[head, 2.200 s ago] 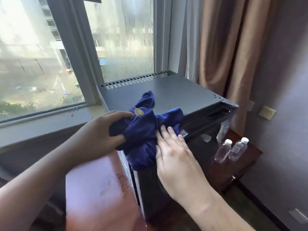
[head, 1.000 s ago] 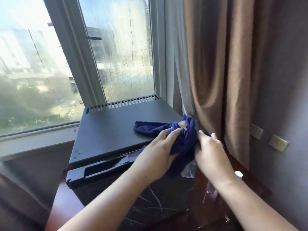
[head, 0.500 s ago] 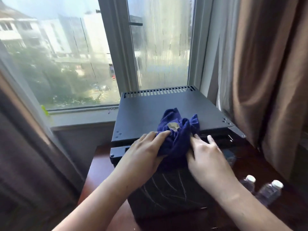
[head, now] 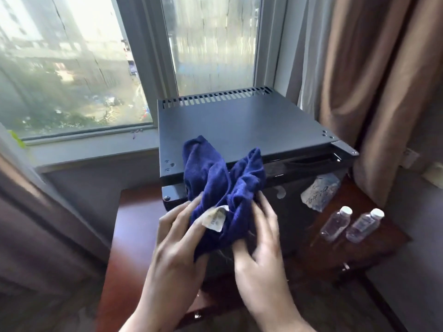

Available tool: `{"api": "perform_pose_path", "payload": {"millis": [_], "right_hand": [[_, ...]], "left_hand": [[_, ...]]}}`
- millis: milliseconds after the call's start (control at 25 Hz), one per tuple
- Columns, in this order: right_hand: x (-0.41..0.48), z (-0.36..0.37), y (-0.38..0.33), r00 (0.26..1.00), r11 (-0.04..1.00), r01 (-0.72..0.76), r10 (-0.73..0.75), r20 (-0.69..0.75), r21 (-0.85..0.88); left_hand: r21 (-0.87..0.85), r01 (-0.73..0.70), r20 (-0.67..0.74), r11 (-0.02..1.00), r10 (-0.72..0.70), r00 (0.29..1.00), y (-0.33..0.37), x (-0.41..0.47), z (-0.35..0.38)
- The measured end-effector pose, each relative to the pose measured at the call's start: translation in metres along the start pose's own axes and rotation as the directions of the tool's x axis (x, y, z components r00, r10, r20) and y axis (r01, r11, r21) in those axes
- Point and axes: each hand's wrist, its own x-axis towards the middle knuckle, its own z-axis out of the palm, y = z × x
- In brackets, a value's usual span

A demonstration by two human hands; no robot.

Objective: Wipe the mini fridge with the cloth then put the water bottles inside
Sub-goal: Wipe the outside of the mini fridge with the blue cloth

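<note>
A black mini fridge [head: 239, 121] stands on a reddish wooden table, its door shut and facing me. A dark blue cloth [head: 223, 183] with a white tag hangs bunched over the fridge's front top edge and down the door. My left hand [head: 177, 238] grips the cloth's lower left part, fingers wrapped into the folds by the tag. My right hand [head: 259, 238] holds the lower right part, fingers curled on the fabric in front of the door. Two clear water bottles [head: 335, 224] [head: 364, 225] with white caps lie on the table to the right of the fridge.
A window [head: 96, 68] and its sill run behind the fridge. Brown curtains [head: 374, 80] hang close on the right and another on the left. The wooden table [head: 134, 224] shows to the left of the fridge. A crumpled plastic wrapper [head: 320, 191] sits beside the door.
Both hands have dragged the cloth down from the fridge's top onto the front edge and door. My view has shifted, so the fridge sits more to the right and the bottles show fully.
</note>
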Motion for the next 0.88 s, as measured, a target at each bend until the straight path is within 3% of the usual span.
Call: {"api": "perform_pose_path", "payload": {"millis": [80, 160, 240, 400, 560, 720, 880], "right_hand": [[-0.007, 0.000, 0.012, 0.963, 0.963, -0.217, 0.237, -0.124, 0.159], [-0.004, -0.004, 0.017, 0.895, 0.831, -0.391, 0.444, -0.049, 0.396], [0.004, -0.012, 0.015, 0.832, 0.700, -0.510, 0.549, 0.080, 0.499], [0.019, -0.015, 0.031, 0.718, 0.490, -0.627, 0.666, 0.204, 0.606], [0.029, -0.015, 0.062, 0.624, 0.423, -0.717, 0.743, 0.240, 0.554], [0.023, -0.021, 0.090, 0.556, 0.361, -0.762, 0.790, 0.258, 0.538], [0.012, -0.047, 0.127, 0.507, 0.306, -0.776, 0.823, 0.255, 0.552]], "left_hand": [[-0.056, 0.001, 0.025, 0.998, 0.001, 1.000, 0.002, -0.003, 0.011], [-0.112, -0.015, 0.053, 0.994, 0.021, 0.998, 0.004, -0.004, 0.021], [-0.146, -0.021, 0.103, 0.989, 0.036, 0.994, 0.005, -0.005, 0.033], [-0.197, 0.109, 0.224, 0.974, -0.064, 0.972, -0.002, -0.016, 0.058], [-0.240, 0.234, 0.247, 0.942, -0.174, 0.953, -0.011, -0.034, 0.079], [-0.234, 0.356, 0.355, 0.905, -0.261, 0.898, -0.009, -0.045, 0.099], [-0.266, 0.553, 0.407, 0.789, -0.429, 0.807, 0.007, -0.045, 0.119]]}}
